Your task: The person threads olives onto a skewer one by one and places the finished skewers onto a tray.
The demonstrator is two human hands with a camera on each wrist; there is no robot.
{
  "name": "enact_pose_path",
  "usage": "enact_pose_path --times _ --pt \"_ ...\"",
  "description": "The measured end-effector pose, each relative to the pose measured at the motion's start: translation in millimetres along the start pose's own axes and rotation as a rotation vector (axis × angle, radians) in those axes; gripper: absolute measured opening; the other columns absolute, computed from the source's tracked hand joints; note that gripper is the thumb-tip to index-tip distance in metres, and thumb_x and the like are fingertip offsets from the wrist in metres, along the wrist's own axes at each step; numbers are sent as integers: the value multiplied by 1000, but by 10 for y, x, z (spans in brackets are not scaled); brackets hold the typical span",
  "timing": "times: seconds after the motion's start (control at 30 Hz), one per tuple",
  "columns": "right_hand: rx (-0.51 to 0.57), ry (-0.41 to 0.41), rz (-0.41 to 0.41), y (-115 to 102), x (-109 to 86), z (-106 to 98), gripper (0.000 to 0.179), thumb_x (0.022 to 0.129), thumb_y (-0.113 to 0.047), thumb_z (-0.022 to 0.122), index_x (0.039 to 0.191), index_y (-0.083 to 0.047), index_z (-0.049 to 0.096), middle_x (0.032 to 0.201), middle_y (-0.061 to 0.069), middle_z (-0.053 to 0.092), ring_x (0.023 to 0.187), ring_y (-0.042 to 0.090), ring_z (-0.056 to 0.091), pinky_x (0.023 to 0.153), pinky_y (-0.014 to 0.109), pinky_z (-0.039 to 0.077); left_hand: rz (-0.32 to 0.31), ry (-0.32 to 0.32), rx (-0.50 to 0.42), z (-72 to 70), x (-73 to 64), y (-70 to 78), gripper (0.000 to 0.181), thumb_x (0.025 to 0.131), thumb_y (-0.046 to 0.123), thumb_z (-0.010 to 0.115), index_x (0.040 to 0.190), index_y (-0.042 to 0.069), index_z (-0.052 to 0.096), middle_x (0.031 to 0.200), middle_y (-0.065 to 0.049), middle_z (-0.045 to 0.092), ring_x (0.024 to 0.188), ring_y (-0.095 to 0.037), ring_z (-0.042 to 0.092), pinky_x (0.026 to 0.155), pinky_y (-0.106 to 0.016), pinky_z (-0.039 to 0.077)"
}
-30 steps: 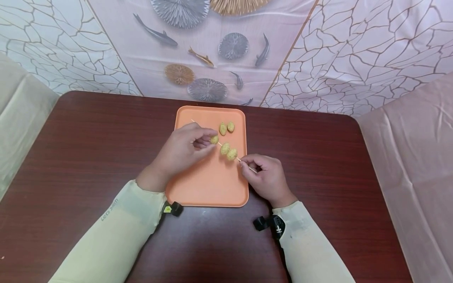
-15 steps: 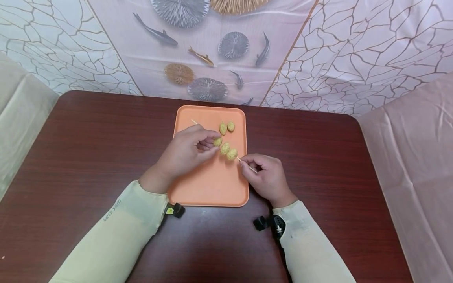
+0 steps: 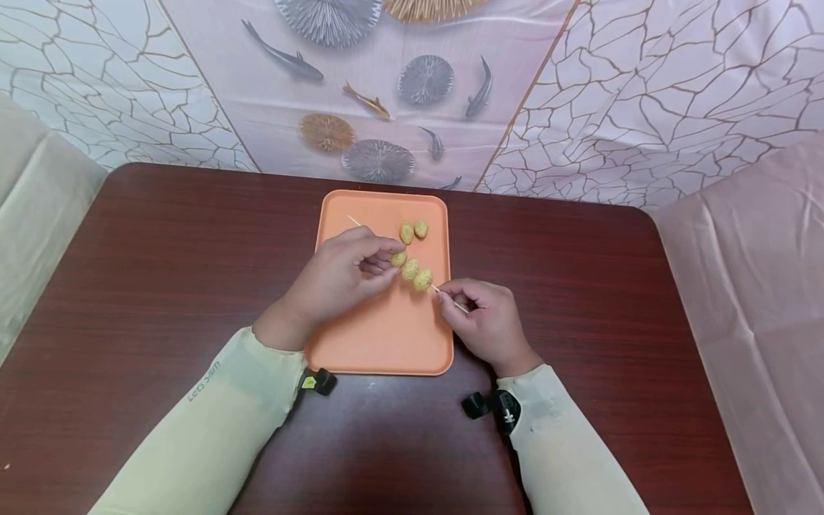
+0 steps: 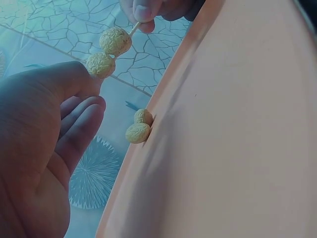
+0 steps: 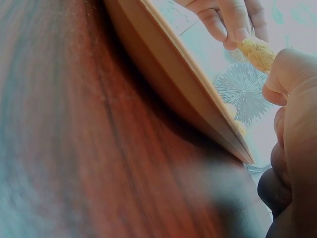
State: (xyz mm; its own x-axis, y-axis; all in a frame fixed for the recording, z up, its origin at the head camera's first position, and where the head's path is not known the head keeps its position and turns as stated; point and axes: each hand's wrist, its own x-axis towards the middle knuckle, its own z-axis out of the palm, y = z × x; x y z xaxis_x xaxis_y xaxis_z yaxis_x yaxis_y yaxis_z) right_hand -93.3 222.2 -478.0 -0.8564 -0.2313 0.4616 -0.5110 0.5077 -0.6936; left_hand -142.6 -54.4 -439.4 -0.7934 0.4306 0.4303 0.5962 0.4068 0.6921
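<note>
A thin wooden skewer (image 3: 435, 288) slants above the orange tray (image 3: 380, 343), its far tip (image 3: 353, 219) showing past the left hand. My right hand (image 3: 486, 318) grips the near end between thumb and fingers. Two wrinkled yellow oval balls (image 3: 423, 280) sit threaded side by side on it, just ahead of the right fingertips. With thumb and fingers my left hand (image 3: 337, 272) pinches another such ball (image 3: 398, 259) on the skewer, close up against those two. In the left wrist view the left thumb (image 4: 79, 82) hides most of this ball.
Two loose yellow balls (image 3: 406, 232) lie near the tray's back right corner. The tray rests on a dark red-brown wooden table (image 3: 566, 286). Behind it hangs a patterned cloth (image 3: 386, 93), with plain cloth at both sides.
My left hand has moved slightly right and down, sliding its ball along the skewer until the gap to the two others closed. The right hand has stayed in place.
</note>
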Motion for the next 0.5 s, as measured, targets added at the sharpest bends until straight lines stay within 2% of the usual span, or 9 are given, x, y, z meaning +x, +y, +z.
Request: enact_pose_path --times 0.3,0.5 --pt "-3 -4 7 6 1 -5 6 100 -12 82 99 -8 85 69 -5 63 59 6 49 55 19 41 12 2 -10 8 4 9 31 93 5 89 123 8 86 99 -3 73 91 -12 75 84 -26 66" --pt "-12 -5 25 1 1 4 6 101 -14 80 99 -10 85 68 -7 61 59 7 50 56 19 41 -7 -22 -8 -31 4 30 33 93 6 88 126 7 85 102 -4 74 93 -14 76 85 -28 67"
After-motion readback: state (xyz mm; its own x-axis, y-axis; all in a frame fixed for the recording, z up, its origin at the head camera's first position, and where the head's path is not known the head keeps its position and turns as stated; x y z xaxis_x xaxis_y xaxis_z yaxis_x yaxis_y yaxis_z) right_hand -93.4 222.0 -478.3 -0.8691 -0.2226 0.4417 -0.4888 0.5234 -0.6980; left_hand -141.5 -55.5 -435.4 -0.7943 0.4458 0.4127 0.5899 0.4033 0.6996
